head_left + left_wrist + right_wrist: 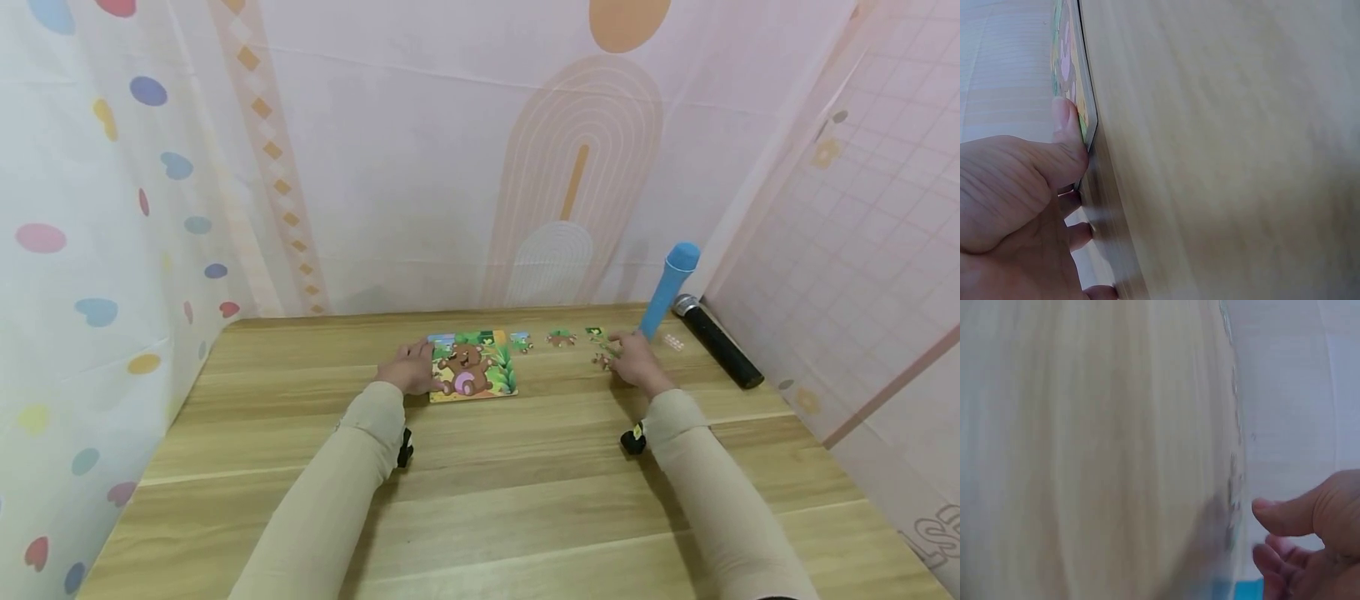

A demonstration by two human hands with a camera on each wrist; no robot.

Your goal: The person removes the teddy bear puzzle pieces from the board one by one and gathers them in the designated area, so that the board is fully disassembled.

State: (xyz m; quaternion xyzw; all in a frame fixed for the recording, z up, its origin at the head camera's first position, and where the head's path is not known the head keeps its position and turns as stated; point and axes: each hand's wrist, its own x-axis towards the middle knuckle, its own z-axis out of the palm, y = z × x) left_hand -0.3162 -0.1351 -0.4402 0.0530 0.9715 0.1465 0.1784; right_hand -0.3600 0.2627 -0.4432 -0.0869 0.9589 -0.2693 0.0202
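A square puzzle board (472,367) with a brown bear picture lies flat on the wooden table (480,500). My left hand (411,367) rests at its left edge. In the left wrist view the thumb (1071,134) presses the corner of the board (1071,56), and the other fingers lie against the table below. My right hand (630,358) hovers low over a loose puzzle piece (602,360), to the right of the board. Its thumb (1285,512) and fingers are apart with nothing seen between them. Three more loose pieces (560,337) lie in a row behind.
A blue cylinder (667,290) leans upright just behind my right hand. A black microphone (716,340) lies beside it near the right curtain wall. Patterned fabric walls close in the table's left, back and right sides.
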